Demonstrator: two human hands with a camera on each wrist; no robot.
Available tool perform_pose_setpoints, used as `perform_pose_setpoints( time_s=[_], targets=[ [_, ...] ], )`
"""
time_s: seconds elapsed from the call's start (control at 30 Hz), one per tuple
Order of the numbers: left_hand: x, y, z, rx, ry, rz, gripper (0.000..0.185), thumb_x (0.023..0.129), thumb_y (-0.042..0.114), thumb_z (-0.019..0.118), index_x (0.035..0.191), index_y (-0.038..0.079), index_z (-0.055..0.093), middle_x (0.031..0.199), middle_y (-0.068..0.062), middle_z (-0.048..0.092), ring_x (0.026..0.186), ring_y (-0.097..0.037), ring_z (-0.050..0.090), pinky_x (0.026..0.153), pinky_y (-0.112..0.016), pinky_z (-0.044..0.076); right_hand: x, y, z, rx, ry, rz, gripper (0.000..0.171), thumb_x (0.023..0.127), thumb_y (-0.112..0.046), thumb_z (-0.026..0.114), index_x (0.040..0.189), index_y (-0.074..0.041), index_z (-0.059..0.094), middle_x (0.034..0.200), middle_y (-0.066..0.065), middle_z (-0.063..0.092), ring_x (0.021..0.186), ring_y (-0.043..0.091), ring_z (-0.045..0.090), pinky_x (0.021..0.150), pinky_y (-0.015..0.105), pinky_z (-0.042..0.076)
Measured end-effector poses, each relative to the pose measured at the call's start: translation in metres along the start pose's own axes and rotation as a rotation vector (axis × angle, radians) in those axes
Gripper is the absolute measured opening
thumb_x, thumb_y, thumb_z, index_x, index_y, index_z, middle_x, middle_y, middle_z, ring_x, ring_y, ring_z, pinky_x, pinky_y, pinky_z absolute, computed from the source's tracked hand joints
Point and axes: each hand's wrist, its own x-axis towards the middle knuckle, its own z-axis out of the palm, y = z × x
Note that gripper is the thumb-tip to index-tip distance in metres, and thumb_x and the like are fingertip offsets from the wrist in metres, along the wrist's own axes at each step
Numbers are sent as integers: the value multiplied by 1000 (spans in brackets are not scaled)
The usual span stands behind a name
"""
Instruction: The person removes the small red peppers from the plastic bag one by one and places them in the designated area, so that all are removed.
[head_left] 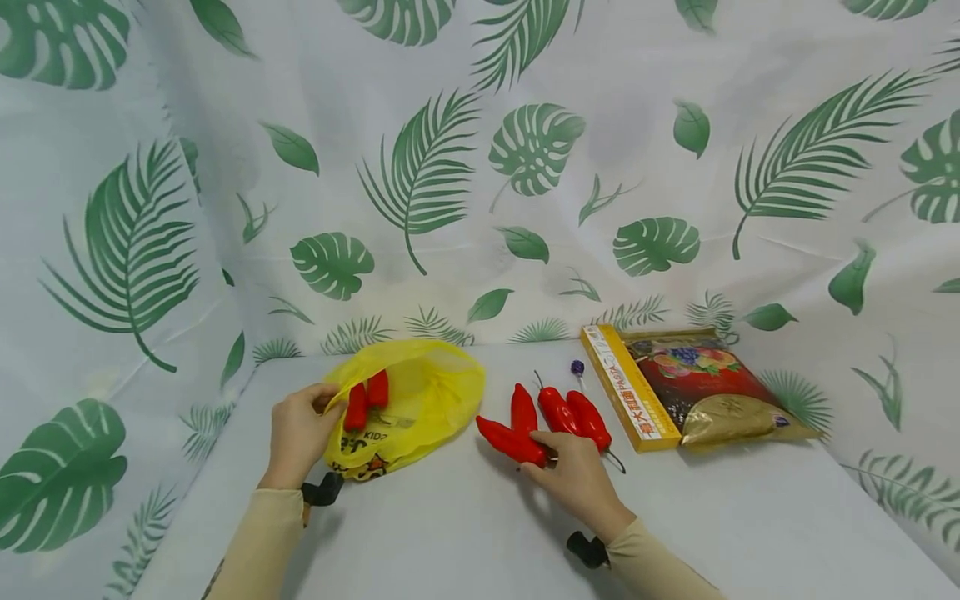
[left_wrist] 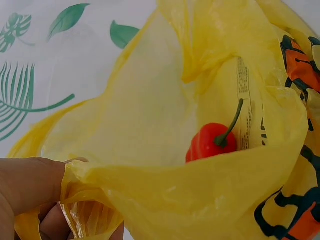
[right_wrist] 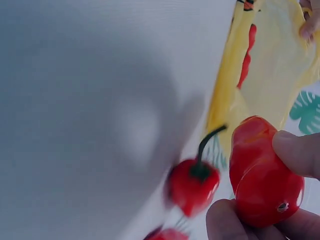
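My left hand (head_left: 300,433) pinches the rim of a yellow plastic bag (head_left: 450,383), whose mouth gapes. Red peppers (head_left: 356,408) show inside it; in the left wrist view, one pepper (left_wrist: 212,142) has a green stem. Over the table, to the bag's right, my right hand (head_left: 573,475) holds a red pepper (head_left: 506,439) between thumb and fingers. A small hole marks the near end of this held pepper (right_wrist: 265,175) in the right wrist view. Just beyond that hand lie more red peppers (head_left: 558,411), partly overlapping in the head view.
Behind the loose peppers lies a purple-headed lollipop (head_left: 577,368). At the back right, a yellow pasta box (head_left: 630,392) lies against a red and gold packet (head_left: 712,375) with fruit printed on it. A leaf-patterned white cloth (head_left: 450,292) hangs behind the white table (head_left: 435,533).
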Motion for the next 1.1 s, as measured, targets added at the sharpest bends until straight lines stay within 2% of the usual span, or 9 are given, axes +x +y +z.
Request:
perform_pose_setpoints(
  time_s=[0.13,0.27,0.5,0.6,0.83,1.1],
  targets=[
    [0,0,0,-1,3,-10,30,96,17,75,120,-1,75,107,-22,78,92,-31,73,74,-41,63,-19,17,-19,-18,5,48,46,79,-17,91,120,-4,77,112,9,79,85,14,68,78,34,65],
    [0,1,1,-9,1,-16,30,95,17,75,120,-1,75,107,-22,78,92,-31,72,72,-39,62,-36,33,-34,-49,14,92,47,79,-18,91,121,-4,77,113,12,78,87,16,71,77,34,65],
    [1,2,4,-8,0,-12,30,95,16,75,119,-1,75,106,-21,78,91,-30,72,72,-38,62,-58,52,-53,-55,21,124,49,78,-20,91,123,-5,76,113,14,79,90,18,73,75,34,65],
    [1,4,7,-13,-10,-20,30,95,16,76,120,-1,75,106,-22,77,92,-30,72,74,-39,63,-65,59,-59,-85,4,168,51,78,-22,91,123,-5,76,112,15,79,91,19,73,78,37,65],
    [2,5,7,-5,-9,-22,29,95,15,75,119,-2,75,105,-21,77,90,-30,72,73,-39,63,-70,72,-67,-154,-58,273,57,79,-26,91,127,-1,73,112,17,78,89,18,69,83,46,63],
    [3,6,9,-8,-11,-10,30,95,16,75,120,-1,75,106,-21,78,90,-30,72,73,-39,64,-66,78,-68,-196,-88,300,59,79,-28,91,126,2,71,105,14,78,80,17,59,77,40,58]
  ],
)
